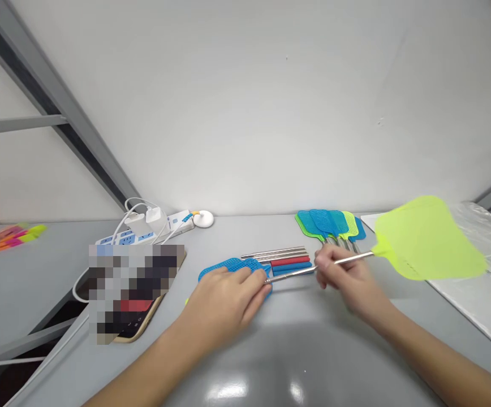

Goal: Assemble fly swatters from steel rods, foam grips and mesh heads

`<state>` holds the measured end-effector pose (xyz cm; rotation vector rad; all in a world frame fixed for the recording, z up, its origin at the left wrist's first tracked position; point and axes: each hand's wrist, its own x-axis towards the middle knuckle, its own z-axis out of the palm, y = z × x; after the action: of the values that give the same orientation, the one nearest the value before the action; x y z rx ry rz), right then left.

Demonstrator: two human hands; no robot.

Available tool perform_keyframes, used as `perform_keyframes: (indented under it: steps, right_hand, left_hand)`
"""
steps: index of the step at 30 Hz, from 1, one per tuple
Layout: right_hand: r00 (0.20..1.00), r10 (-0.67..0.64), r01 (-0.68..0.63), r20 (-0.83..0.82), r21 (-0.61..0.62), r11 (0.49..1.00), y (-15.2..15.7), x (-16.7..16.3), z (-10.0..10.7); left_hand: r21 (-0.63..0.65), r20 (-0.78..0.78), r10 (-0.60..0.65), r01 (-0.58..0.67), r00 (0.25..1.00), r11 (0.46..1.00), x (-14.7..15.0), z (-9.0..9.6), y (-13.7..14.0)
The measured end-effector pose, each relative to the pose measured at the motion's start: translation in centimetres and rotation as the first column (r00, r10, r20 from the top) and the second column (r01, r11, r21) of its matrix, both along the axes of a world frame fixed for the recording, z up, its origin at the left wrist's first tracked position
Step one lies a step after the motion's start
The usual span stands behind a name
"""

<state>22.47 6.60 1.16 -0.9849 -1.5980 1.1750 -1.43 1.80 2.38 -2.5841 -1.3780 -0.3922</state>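
A yellow-green fly swatter (pixel 427 240) with a thin telescopic metal rod is held level across the table. My right hand (pixel 345 277) is closed round the rod, closer to the swatter head. The rod's far end is pinched between the thumb and fingers of my left hand (pixel 228 297). Blue mesh swatter heads (pixel 232 264) lie beneath and behind my left hand, partly covered by it. Beyond the rod lie several metal rods (pixel 277 252), a red tube (pixel 290 261) and blue tubes (pixel 292 268).
Several blue and green fly swatters (pixel 328 223) lie fanned out near the wall. On the left are a phone (pixel 156 305), a power strip (pixel 177 223) with chargers and cables, and a round white object (pixel 203 219). A plastic-wrapped white package (pixel 483 305) lies at right.
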Motion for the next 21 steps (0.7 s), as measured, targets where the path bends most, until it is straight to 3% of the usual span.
perform_keyframes:
  steps: [2,5,9,14,17,19,21]
  right_hand:
    - [0.977,0.173,-0.173,0.128,-0.01,0.985,-1.2,-0.8,-0.3]
    - [0.926,0.35,-0.348,0.141,-0.043,0.937,-2.6,-1.9,-1.0]
    - [0.91,0.387,-0.392,0.15,0.002,0.92,-3.2,-2.4,-1.4]
    - [0.955,0.275,-0.276,0.111,-0.008,0.961,-2.4,-1.5,-1.0]
    - [0.992,0.095,-0.1,-0.082,-0.051,0.994,-0.5,0.1,-0.7]
    - [0.954,-0.079,0.047,-0.289,-0.117,0.992,1.2,1.6,-0.1]
    - [0.868,-0.227,0.157,-0.443,-0.19,0.969,3.0,3.3,0.8]
  left_hand:
    - [0.038,0.013,-0.053,0.053,0.999,0.998,0.9,-0.2,-0.6]
    - [0.092,0.038,-0.114,0.11,0.993,0.99,2.1,-0.5,-1.2]
    - [0.121,0.027,-0.149,0.145,0.988,0.982,2.3,-0.6,-1.2]
    - [0.053,-0.051,-0.17,0.172,0.984,0.984,0.1,0.7,0.4]
    - [0.054,-0.09,-0.09,0.095,0.992,0.994,-2.2,1.9,1.5]
    - [0.088,-0.101,-0.029,0.037,0.995,0.995,-3.7,2.6,2.1]
    - [0.138,-0.097,0.017,-0.003,0.995,0.99,-5.0,3.1,2.5]
